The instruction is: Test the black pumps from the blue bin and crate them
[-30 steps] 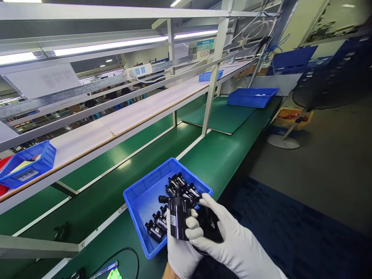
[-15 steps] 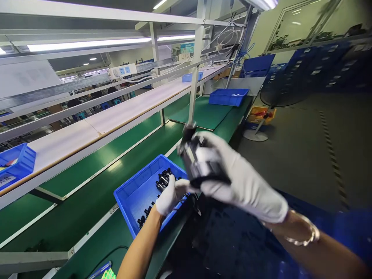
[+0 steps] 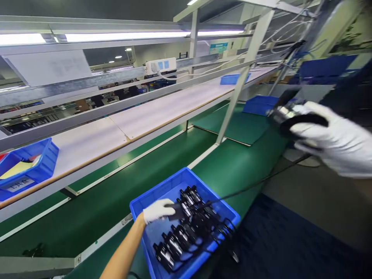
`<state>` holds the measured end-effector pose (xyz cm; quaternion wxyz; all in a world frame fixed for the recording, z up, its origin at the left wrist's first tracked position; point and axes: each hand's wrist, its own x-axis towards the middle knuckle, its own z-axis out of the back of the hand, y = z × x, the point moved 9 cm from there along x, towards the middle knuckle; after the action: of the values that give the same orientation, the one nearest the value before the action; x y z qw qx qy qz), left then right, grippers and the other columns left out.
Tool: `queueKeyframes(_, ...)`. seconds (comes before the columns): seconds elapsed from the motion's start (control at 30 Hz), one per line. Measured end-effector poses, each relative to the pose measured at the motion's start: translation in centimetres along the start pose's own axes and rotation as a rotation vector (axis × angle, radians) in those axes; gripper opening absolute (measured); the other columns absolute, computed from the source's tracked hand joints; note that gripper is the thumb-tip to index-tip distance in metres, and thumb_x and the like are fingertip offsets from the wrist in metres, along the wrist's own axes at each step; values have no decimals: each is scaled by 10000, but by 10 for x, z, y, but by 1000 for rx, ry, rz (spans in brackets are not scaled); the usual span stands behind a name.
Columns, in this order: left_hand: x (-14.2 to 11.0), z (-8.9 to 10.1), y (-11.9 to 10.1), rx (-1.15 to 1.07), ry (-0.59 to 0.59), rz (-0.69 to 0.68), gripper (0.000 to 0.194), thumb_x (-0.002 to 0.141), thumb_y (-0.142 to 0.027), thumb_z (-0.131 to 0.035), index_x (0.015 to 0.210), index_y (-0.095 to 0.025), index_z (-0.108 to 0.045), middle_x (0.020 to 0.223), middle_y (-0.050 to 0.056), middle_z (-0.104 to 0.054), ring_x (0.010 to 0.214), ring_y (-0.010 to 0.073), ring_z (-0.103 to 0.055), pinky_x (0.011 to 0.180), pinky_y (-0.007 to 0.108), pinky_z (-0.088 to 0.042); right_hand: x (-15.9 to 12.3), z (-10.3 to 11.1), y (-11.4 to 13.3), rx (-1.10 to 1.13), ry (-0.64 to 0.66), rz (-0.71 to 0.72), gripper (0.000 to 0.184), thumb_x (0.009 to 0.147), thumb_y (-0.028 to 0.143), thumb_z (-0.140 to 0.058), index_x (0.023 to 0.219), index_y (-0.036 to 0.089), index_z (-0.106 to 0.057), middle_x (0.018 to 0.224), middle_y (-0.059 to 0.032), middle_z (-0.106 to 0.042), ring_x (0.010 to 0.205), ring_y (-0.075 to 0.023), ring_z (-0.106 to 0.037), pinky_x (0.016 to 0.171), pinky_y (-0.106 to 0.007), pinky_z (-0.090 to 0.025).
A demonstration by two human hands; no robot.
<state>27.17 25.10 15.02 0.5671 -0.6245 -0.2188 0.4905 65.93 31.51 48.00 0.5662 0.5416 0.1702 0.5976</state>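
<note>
My right hand (image 3: pixel 328 137), in a white glove, is raised at the far right and closed around a black cylindrical pump (image 3: pixel 286 112), which is blurred by motion. A black cable (image 3: pixel 255 183) runs from it down into the blue bin (image 3: pixel 151 201). My left hand (image 3: pixel 158 210), also gloved, reaches into that bin and pinches a black part at the cable's end (image 3: pixel 178 211). Several more black pumps (image 3: pixel 180 236) lie in the bin with their cables.
The bin sits on a green bench mat (image 3: pixel 116 193). A white shelf (image 3: pixel 122 128) runs above it with a blue tray (image 3: pixel 27 166) at its left. Another blue bin (image 3: pixel 260 104) stands farther along. Metal uprights (image 3: pixel 241 83) rise from the bench. Dark floor lies right.
My right hand has swung the pump up and out to the right, drawing its cable taut. My left hand has gone deeper into the bin and taken hold of the cable's end.
</note>
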Motion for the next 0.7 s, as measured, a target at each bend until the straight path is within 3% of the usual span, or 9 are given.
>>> queueKeyframes(0.07, 14, 90, -7, 163, -233, -51, 338, 912, -373, -661, 1187, -179, -639, 1211, 72, -664, 1098, 243, -628, 979, 473, -505, 7, -69, -41, -57, 156, -11, 595, 829, 595, -625, 1319, 260, -583, 1270, -124, -691, 1127, -300, -671, 731, -372, -520)
queueKeyframes(0.13, 32, 160, -6, 303, -413, -70, 388, 939, -359, -621, 1298, -216, -587, 1469, 99, -508, 1326, 298, -488, 1114, 553, -397, 6, -153, -77, -149, 296, -13, 620, 840, 514, -692, 1353, 200, -539, 1189, -130, -700, 1038, -269, -686, 818, -396, -551)
queueKeyframes(0.2, 54, 204, 9, 415, -504, -52, 404, 951, -355, -604, 1334, -231, -566, 1539, 104, -435, 1379, 312, -436, 1147, 589, -350, 0, -245, -105, -240, 423, -14, 609, 843, 425, -743, 1351, 166, -530, 1096, -104, -710, 896, -226, -702, 798, -405, -576)
queueKeyframes(0.27, 75, 226, 35, 492, -537, -9, 402, 946, -356, -614, 1324, -222, -575, 1515, 105, -466, 1357, 311, -465, 1136, 594, -365, -9, -337, -122, -310, 544, 14, 528, 895, 385, -717, 1336, 158, -537, 1052, -68, -699, 837, -188, -692, 784, -391, -590)
queueKeyframes(0.37, 91, 240, 81, 535, -571, 89, 404, 937, -369, -631, 1300, -197, -586, 1439, 110, -538, 1295, 301, -528, 1097, 583, -415, -27, -458, -133, -396, 683, 90, 420, 965, 369, -642, 1325, 168, -558, 1168, -82, -662, 939, -200, -680, 833, -407, -589)
queueKeyframes(0.47, 73, 245, 114, 502, -632, 165, 423, 919, -371, -647, 1286, -169, -588, 1427, 134, -550, 1299, 318, -531, 1116, 592, -387, -53, -550, -139, -469, 807, 156, 439, 973, 349, -634, 1367, 182, -534, 1313, -107, -600, 1056, -233, -656, 885, -440, -580)
queueKeyframes(0.6, 4, 230, 129, 377, -821, 142, 428, 978, -327, -437, 1370, -175, -519, 1563, 159, -424, 1465, 310, -372, 1230, 476, -254, -98, -623, -150, -551, 986, 190, 431, 971, 330, -639, 1364, 182, -541, 1343, -110, -586, 1088, -242, -648, 902, -450, -578)
queueKeyframes(0.67, -28, 204, 138, 241, -879, 110, 473, 993, -434, -353, 1406, -251, -492, 1527, 110, -484, 1419, 282, -452, 1187, 434, -358, -117, -641, -156, -591, 1065, 176, 398, 971, 328, -640, 1331, 173, -567, 1317, -105, -604, 1080, -238, -654, 897, -444, -580)
queueKeyframes(0.7, -37, 187, 149, -53, -872, 69, 452, 938, -511, -486, 1333, -308, -568, 1453, 86, -564, 1371, 297, -509, 1138, 428, -427, -124, -646, -158, -609, 1095, 164, 384, 972, 330, -639, 1316, 169, -577, 1301, -103, -614, 1074, -235, -657, 893, -441, -582)
